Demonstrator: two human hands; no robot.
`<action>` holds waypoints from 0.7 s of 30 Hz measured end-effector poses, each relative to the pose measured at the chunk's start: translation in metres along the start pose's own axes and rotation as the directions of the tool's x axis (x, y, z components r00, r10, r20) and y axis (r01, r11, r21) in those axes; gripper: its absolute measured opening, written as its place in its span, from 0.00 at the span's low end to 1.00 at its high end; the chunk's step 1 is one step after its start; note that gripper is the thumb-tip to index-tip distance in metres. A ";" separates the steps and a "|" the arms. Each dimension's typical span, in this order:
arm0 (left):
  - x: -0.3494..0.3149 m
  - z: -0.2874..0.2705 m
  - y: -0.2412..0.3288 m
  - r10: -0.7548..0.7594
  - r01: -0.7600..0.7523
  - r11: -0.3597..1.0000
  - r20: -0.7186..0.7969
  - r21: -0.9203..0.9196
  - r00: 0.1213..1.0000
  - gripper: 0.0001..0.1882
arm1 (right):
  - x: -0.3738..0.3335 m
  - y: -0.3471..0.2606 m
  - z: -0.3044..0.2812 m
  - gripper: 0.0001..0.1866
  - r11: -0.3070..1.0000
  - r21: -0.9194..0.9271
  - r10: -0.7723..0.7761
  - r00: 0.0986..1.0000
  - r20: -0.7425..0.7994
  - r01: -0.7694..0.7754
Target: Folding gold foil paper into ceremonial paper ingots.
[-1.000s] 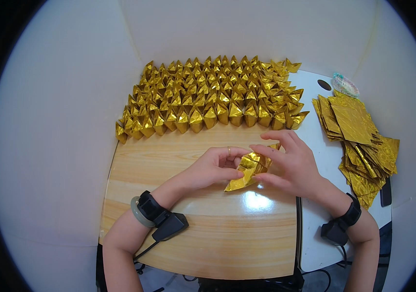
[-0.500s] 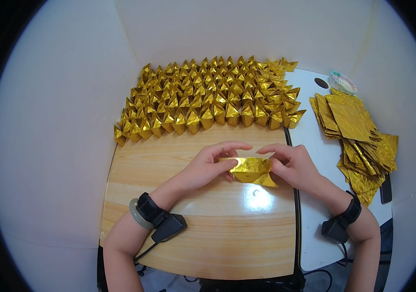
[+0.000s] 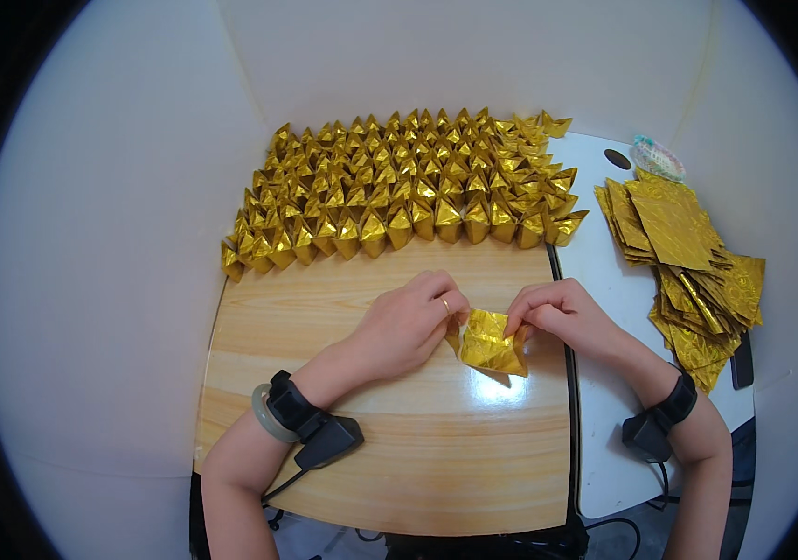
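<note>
While 2 hands pinch, gold paper piece [image 3: 490,342] between left hand [image 3: 408,322], right hand [image 3: 562,313].

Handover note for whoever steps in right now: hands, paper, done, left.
Left hand and right hand both pinch the gold paper piece, half folded, over the wooden board.
Done: rows of folded gold ingots at the board's far edge.
Left: the piece in hand, plus the stack of flat gold sheets on the white table to the right.
</note>
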State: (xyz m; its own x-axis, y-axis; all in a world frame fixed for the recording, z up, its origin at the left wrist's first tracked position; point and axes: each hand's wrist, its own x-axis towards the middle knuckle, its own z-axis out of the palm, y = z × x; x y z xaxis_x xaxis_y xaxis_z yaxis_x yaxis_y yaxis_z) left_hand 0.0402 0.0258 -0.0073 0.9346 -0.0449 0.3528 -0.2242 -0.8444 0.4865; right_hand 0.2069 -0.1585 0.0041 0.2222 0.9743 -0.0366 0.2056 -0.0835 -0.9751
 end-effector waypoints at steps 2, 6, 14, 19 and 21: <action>0.001 -0.002 0.002 0.026 -0.016 0.994 -0.086 0.109 0.996 0.05 | -0.001 -0.001 0.001 0.08 0.999 -0.039 0.011 1.000 -0.021 -0.012; 0.000 -0.008 0.002 0.086 -0.049 0.975 -0.162 0.218 0.983 0.06 | 0.000 -0.004 0.005 0.07 0.985 -0.167 0.023 0.993 -0.117 -0.042; -0.002 -0.004 0.003 0.195 -0.190 0.977 -0.042 0.092 0.980 0.16 | 0.003 0.006 0.003 0.12 0.955 -0.283 -0.120 0.988 -0.094 0.089; 0.000 -0.010 0.007 0.172 -0.189 0.955 0.094 0.229 0.981 0.20 | 0.004 0.010 0.003 0.14 0.925 -0.347 -0.191 0.979 -0.065 0.157; 0.000 -0.013 0.007 0.149 -0.173 0.949 0.107 0.265 0.983 0.19 | 0.002 0.005 0.003 0.15 0.912 -0.397 -0.131 0.990 -0.041 0.104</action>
State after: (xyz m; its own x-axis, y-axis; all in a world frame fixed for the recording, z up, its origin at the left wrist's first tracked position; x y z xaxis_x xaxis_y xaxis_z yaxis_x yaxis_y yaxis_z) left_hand 0.0351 0.0263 0.0064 0.9148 -0.2272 0.3339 -0.3010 -0.9348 0.1887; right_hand 0.2052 -0.1558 -0.0016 0.2325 0.9673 0.1009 0.5893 -0.0576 -0.8058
